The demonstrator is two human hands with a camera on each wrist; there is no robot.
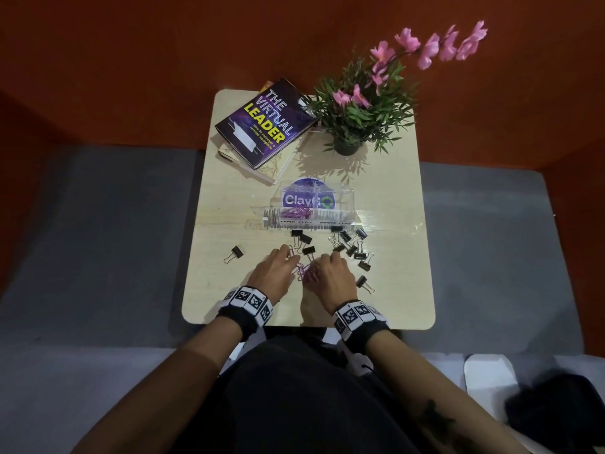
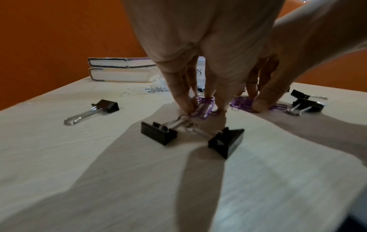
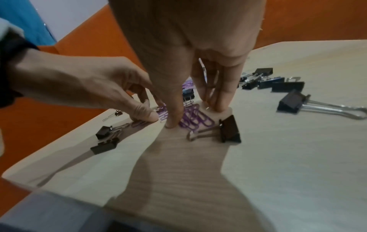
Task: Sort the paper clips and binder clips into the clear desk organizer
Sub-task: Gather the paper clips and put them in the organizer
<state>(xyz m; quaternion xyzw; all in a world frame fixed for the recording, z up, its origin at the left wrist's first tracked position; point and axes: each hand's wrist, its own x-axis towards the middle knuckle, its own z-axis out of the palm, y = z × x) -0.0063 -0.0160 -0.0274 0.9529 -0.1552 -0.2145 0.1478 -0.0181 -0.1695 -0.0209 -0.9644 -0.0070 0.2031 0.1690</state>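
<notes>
A small pile of purple paper clips (image 1: pixel 302 271) lies near the table's front, with both hands on it. My left hand (image 1: pixel 288 258) pinches clips at the pile's left side with thumb and fingertips (image 2: pixel 184 105). My right hand (image 1: pixel 322 262) closes thumb and fingers (image 3: pixel 220 103) round the right part of the pile (image 3: pixel 195 117). The clear desk organizer (image 1: pixel 343 209) stands beyond the hands, with purple paper clips (image 1: pixel 299 211) in its left compartment. Several black binder clips (image 1: pixel 352 247) lie scattered in front of it and around the hands.
One binder clip (image 1: pixel 236 252) lies apart at the left, another (image 1: pixel 361 281) by my right wrist. Stacked books (image 1: pixel 265 126) and a potted plant with pink flowers (image 1: pixel 357 109) occupy the far end of the small table (image 1: pixel 229 303). Orange walls surround it.
</notes>
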